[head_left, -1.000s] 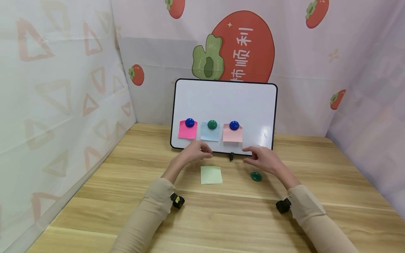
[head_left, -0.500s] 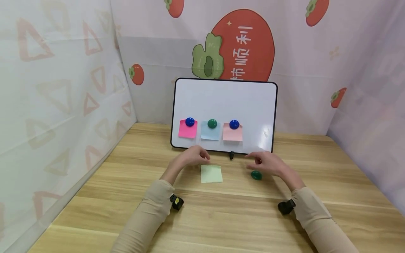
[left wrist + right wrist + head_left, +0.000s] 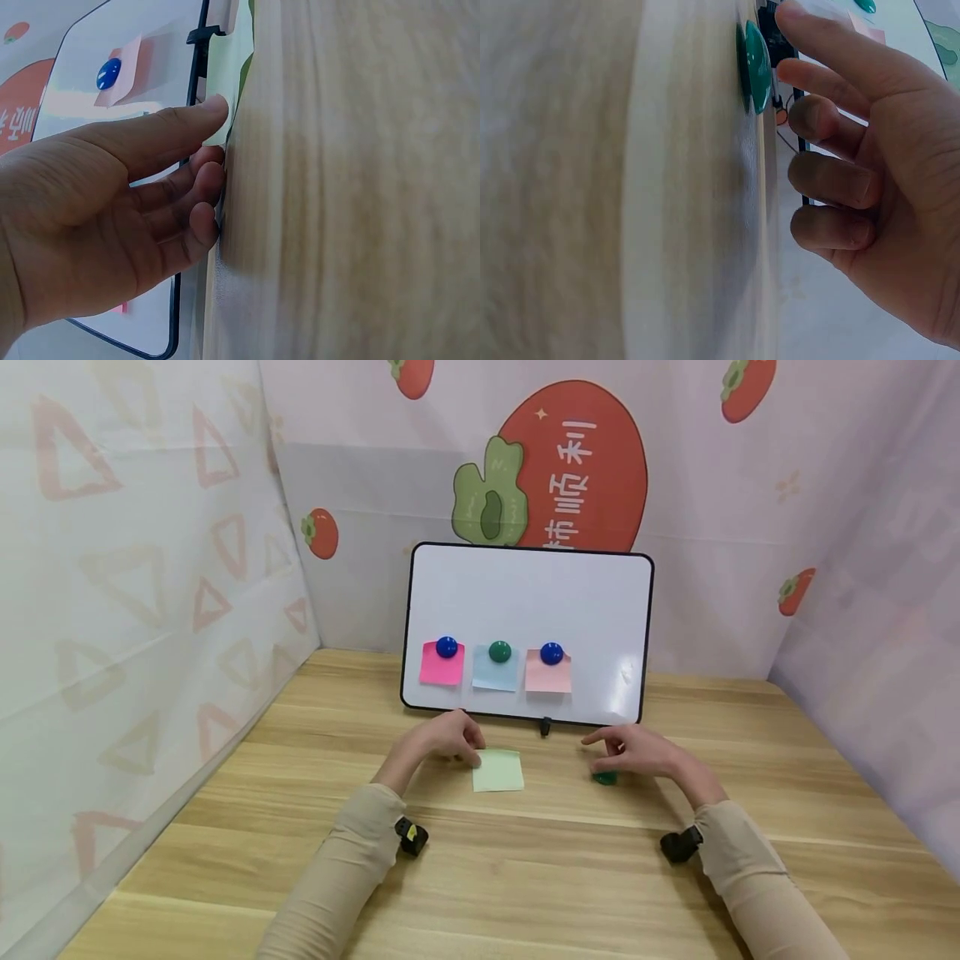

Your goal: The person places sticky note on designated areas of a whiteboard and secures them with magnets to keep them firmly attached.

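A pale green sticky note [image 3: 497, 772] lies on the table in front of the whiteboard. My left hand [image 3: 444, 737] is at its left edge, the thumb tip touching or just over the note; the other fingers are loosely bent. In the left wrist view, a gap shows between the thumb [image 3: 214, 109] and index finger, and the note [image 3: 229, 75] stretches beyond them. My right hand [image 3: 637, 750] hovers over a green round magnet [image 3: 604, 777], partly covering it. In the right wrist view, the magnet [image 3: 757, 67] rests on the table, apart from the spread thumb and bent fingers.
The whiteboard [image 3: 525, 585] leans upright behind the hands. It bears pink [image 3: 441, 670], light blue [image 3: 494, 675] and pale pink [image 3: 547, 678] notes, each under a round magnet. A small black clip [image 3: 545, 727] sits at its lower edge. Printed cloth [image 3: 360, 602] hangs behind.
My left hand has come down toward me to the green note's left edge. My right hand has lowered over the green magnet. Note and magnet have stayed in place on the table.
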`<state>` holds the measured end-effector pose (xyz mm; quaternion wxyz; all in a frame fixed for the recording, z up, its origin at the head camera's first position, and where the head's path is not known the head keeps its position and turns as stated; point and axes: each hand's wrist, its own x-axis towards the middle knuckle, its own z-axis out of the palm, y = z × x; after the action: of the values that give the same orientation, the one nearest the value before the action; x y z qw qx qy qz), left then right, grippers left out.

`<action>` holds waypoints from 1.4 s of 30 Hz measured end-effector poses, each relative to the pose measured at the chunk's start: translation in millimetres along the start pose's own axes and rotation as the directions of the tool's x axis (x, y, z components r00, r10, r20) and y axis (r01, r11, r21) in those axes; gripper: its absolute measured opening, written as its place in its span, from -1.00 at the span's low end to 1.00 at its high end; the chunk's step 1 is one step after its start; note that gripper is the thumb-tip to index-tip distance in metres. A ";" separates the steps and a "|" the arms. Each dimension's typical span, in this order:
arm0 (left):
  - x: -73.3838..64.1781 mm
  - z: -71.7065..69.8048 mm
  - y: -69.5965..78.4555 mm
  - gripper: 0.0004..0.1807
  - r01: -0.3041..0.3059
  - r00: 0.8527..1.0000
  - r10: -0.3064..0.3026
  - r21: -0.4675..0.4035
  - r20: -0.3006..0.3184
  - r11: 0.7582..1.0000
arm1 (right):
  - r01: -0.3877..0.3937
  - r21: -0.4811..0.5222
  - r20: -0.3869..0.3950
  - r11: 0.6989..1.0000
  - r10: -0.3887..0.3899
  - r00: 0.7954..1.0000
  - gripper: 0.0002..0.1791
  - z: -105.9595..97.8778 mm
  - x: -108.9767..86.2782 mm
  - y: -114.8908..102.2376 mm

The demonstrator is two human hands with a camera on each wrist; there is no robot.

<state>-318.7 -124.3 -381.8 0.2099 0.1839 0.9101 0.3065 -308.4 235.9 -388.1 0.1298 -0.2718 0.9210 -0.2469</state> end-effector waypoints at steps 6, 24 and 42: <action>0.3 -0.2 -2.7 -0.91 -0.002 1.000 0.002 0.012 -0.006 1.000 | 0.000 0.043 0.076 0.999 -0.003 0.997 -0.43 -2.5 -3.3 8.7; 0.3 2.8 -1.4 -0.93 0.010 0.999 -0.008 0.038 -0.047 0.999 | 0.029 0.158 0.141 0.987 -0.052 0.989 -0.52 -8.0 -8.1 25.8; 6.0 1.8 -1.8 -0.93 -0.067 0.997 0.066 -0.023 -0.042 0.997 | 0.006 0.139 0.100 0.990 -0.020 0.995 -0.55 -5.1 -8.1 25.6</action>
<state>-323.3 -122.0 -385.9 0.1830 0.2051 0.9038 0.3280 -314.9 261.1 -396.4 0.1934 -0.2805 0.8921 -0.2969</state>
